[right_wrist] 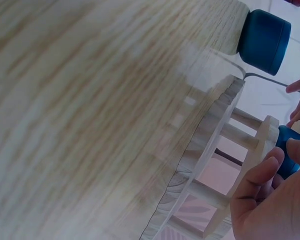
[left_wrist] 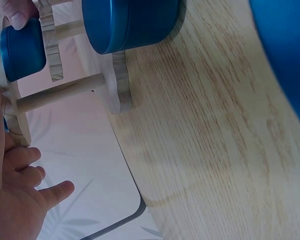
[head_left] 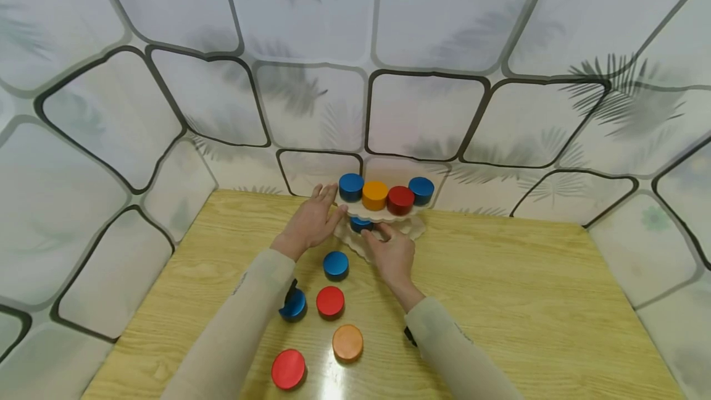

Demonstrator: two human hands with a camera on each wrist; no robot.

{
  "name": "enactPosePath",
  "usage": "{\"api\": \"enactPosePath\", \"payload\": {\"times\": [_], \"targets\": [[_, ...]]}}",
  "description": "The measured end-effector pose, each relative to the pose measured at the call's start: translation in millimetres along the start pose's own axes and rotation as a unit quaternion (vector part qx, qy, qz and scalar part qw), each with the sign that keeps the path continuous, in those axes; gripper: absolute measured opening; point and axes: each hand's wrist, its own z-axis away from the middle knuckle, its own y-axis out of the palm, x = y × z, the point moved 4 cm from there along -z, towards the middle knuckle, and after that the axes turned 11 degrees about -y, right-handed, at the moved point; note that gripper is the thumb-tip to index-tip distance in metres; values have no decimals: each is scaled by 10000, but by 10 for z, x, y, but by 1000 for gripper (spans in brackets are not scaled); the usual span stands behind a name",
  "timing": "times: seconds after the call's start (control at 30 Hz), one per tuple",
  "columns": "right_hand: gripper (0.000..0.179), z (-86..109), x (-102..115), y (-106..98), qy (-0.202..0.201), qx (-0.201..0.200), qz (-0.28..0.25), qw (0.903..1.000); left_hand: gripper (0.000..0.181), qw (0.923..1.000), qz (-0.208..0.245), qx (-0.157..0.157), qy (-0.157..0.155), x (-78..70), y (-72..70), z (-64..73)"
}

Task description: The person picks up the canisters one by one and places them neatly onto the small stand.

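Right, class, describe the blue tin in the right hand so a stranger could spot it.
Find the pale wooden stand at the far edge of the table. Just below its top tier, at the right hand, sits the blue tin. Unlike the four tins above it, this one is pinched in fingers.

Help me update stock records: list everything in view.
Wood-grain table: 1, yellowish, foreground
Leaf-printed wall: 1, white with black outlines, around table
Tiered scalloped wooden stand: 1, pale, table's far side
Round blue tins: 5, metallic blue, top tier (2), beneath it (1), table (2)
Round red tins: 3, metallic red, top tier (1), table (2)
Round orange tins: 2, metallic orange, top tier (1), table (1)
Long sleeves: 2, beige, forearms
Wrist pieces: 2, black, cuffs
Left hand: 1, bare, gripping top tier's edge
Right hand: 1, bare, gripping blue tin beneath top tier
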Motion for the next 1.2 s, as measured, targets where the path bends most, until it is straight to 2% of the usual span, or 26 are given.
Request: {"api": "enactPosePath", "payload": {"times": [0.33,0.53,0.67,0.73,0.93,1.2], "targets": [[26,-9,15,-9,9,39,-56,10000,73,10000,-12,-45,-22,0,-2,-6],[29,17,-18,-53,-28,101,-587,9982,74,10000,-40,1,-7,-8,-4,-11],[32,49,-41,-90,148,216,-985,9948,74,10000,-65,13,18,-12,-7,-12],[34,67,-48,-114,232,284,-1025,9941,74,10000,-67,6,40,-13,-7,-10],[41,132,-44,-195,227,644,-883,9938,74,10000,-59,-7,65,-8,-4,-7],[45,225,-59,-292,157,1369,-925,9861,74,10000,-35,20,-34,1,-1,-4]]}}
